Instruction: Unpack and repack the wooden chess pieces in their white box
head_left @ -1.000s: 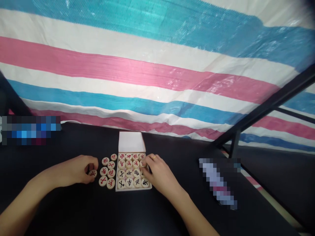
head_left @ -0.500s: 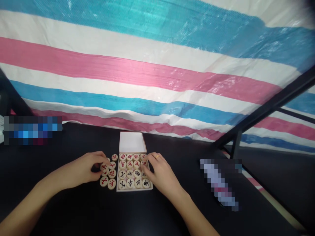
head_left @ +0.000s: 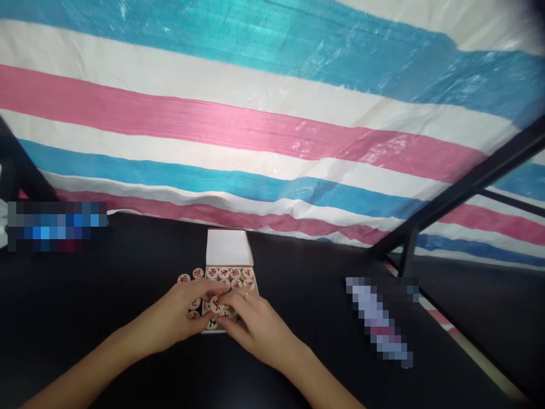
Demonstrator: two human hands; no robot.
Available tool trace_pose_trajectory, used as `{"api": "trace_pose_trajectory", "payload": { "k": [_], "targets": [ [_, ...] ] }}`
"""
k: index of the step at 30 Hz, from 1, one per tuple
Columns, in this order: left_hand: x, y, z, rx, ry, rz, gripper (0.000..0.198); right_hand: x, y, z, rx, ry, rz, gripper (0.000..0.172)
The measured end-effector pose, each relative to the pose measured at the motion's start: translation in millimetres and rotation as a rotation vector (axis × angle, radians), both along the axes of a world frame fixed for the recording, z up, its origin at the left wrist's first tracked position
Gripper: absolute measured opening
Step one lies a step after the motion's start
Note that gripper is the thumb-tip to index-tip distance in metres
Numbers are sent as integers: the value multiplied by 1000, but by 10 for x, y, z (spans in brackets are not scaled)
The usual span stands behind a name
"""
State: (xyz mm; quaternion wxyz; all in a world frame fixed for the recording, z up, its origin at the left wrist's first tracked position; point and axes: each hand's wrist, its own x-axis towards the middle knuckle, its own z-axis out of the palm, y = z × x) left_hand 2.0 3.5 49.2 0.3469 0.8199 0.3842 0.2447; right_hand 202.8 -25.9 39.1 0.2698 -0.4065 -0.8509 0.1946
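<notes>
Above the near left part of an open white box (head_left: 230, 267), my left hand (head_left: 183, 312) grips a round piece (head_left: 216, 305) with a red character, between thumb and fingers. My right hand (head_left: 253, 324) meets it from the right, its fingertips at the same piece. Rows of round pieces fill the box; red-marked ones (head_left: 223, 273) show at the back, and black-marked ones (head_left: 212, 324) show partly at the front. My hands hide the middle of the box. Left of the box lie loose red-marked pieces (head_left: 197, 273), some of them partly covered by my left hand.
The box's white lid (head_left: 228, 247) stands open at the back. A black table (head_left: 298, 272) carries a blurred-out item (head_left: 378, 321) at right and another (head_left: 57, 226) at far left. Behind hangs a striped sheet (head_left: 255, 125); a black metal frame (head_left: 460, 187) slants at right.
My left hand has moved right from the loose pieces to above the box with a red-marked piece. My right hand has shifted left and nearer, meeting it at the piece.
</notes>
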Motion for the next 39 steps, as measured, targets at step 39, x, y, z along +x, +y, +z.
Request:
{"api": "trace_pose_trajectory", "payload": {
  "k": [39],
  "targets": [
    [-630, 454, 42, 130, 346, 151, 33, -3, 25, -95, 112, -88, -61, 19]
  ]
}}
